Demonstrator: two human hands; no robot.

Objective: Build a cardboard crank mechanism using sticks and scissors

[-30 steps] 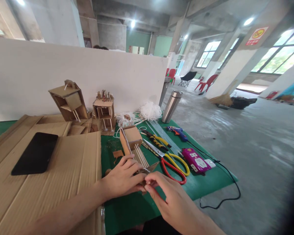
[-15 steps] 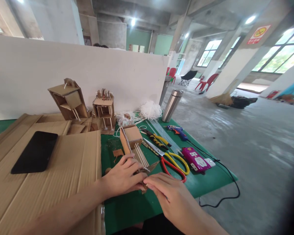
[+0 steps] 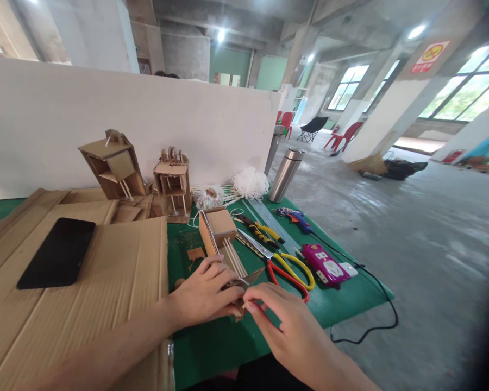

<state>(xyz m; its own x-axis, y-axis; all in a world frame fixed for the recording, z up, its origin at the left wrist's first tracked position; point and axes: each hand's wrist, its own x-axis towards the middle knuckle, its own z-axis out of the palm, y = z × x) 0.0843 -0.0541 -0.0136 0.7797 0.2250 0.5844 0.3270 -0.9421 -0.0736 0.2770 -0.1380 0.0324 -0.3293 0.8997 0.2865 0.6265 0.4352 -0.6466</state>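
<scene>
A small cardboard structure [image 3: 220, 222] with thin wooden sticks [image 3: 234, 257] along its middle lies on the green table [image 3: 212, 353]. My left hand [image 3: 209, 290] is wrapped over its near end, fingers closed on the cardboard. At that same end my right hand [image 3: 275, 315] pinches with thumb and forefinger; a small pale tip shows between them, too small to name. Scissors [image 3: 269, 252] with red and yellow handles lie just right of the structure, beside yellow-and-black pliers [image 3: 264, 233].
Corrugated cardboard sheets [image 3: 122, 282] bear a black phone [image 3: 57, 252] on the left. Two cardboard models [image 3: 173, 184] stand behind. Glue sticks, a blue glue gun [image 3: 295, 219], a purple power strip [image 3: 325, 265] and a steel flask [image 3: 286, 176] occupy the right side.
My right hand's fingertips have shifted slightly, and its forefinger is more arched with a wider gap above the thumb. My left hand and the cardboard structure stay in place.
</scene>
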